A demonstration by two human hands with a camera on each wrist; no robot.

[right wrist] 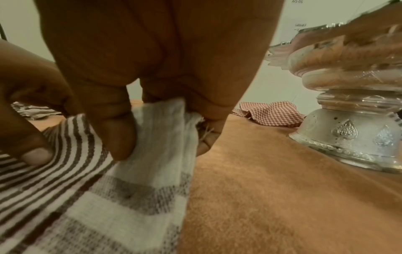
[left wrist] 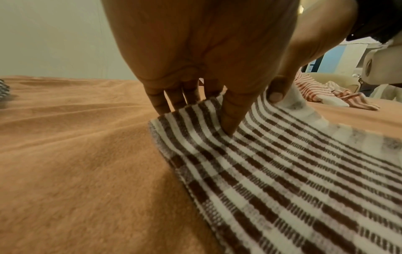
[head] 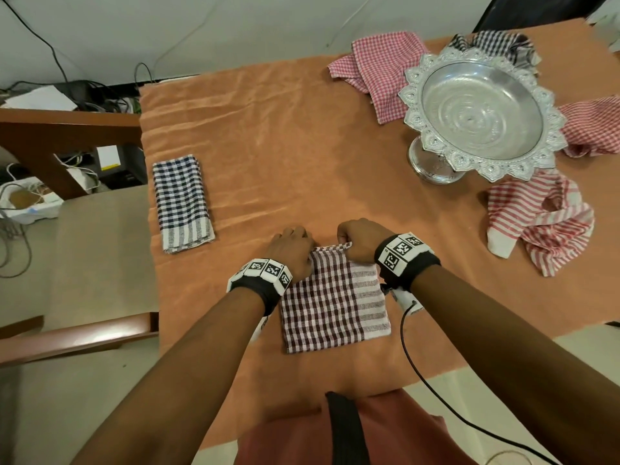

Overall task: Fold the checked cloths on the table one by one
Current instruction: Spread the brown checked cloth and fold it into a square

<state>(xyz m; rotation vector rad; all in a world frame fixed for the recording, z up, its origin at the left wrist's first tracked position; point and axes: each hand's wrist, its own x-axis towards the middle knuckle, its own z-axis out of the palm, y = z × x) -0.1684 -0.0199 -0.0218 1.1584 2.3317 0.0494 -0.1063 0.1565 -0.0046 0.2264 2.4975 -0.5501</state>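
Observation:
A brown-and-white checked cloth (head: 328, 303) (left wrist: 282, 171) (right wrist: 108, 206) lies folded into a rough square near the table's front edge. My left hand (head: 292, 250) (left wrist: 206, 51) pinches its far left corner, thumb on top and fingers behind the edge. My right hand (head: 355, 239) (right wrist: 152, 51) pinches the far right corner at the pale striped border, lifting it slightly. A folded blue checked cloth (head: 181, 203) lies flat at the table's left side.
A silver pedestal tray (head: 483, 112) (right wrist: 352, 120) stands at the back right, with crumpled red checked cloths (head: 379, 68), a red striped cloth (head: 536, 223) and a black checked cloth (head: 496, 45) around it. An orange cover (head: 285, 129) drapes the table. A chair (head: 100, 246) stands left.

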